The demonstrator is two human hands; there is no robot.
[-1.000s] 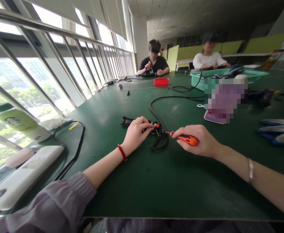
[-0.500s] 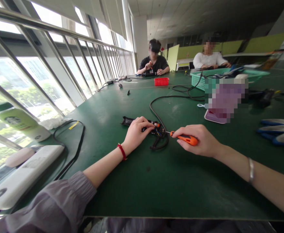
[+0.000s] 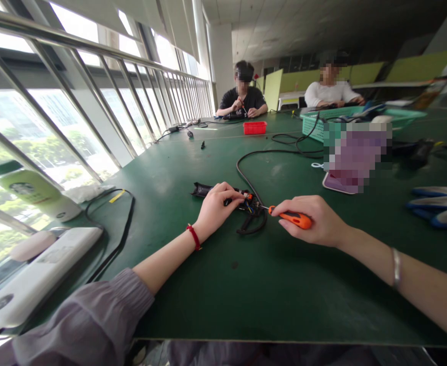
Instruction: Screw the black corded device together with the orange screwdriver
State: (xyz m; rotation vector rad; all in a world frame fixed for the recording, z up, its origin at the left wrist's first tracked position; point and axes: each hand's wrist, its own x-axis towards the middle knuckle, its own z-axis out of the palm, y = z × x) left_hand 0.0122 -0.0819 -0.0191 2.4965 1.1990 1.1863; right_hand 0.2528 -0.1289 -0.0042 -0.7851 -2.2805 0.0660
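Observation:
A black, elongated corded device [image 3: 201, 189] lies on the green table, its right end opened up with coloured wires and an orange part showing. My left hand [image 3: 220, 203] is closed over its middle, fingertips pressed together by the exposed wiring. An orange and black screwdriver [image 3: 300, 220] is wrapped in my right hand [image 3: 317, 221]. Its metal shaft points left, with the tip at the device's open end; the exact contact point is too small to make out. A black cable [image 3: 242, 161] curves away from that end toward the back.
A phone [image 3: 341, 182] and work gloves [image 3: 444, 206] lie to the right, with a green basket [image 3: 313, 127] behind. A red tray [image 3: 254, 128] stands farther back. A bottle [image 3: 32, 190] and white power bank [image 3: 42, 274] sit left. Two people sit across the table.
Almost nothing differs. Both my hands, the screwdriver and the device hold their places, apart from a very slight shift of the whole view. The person opposite has lowered one hand slightly.

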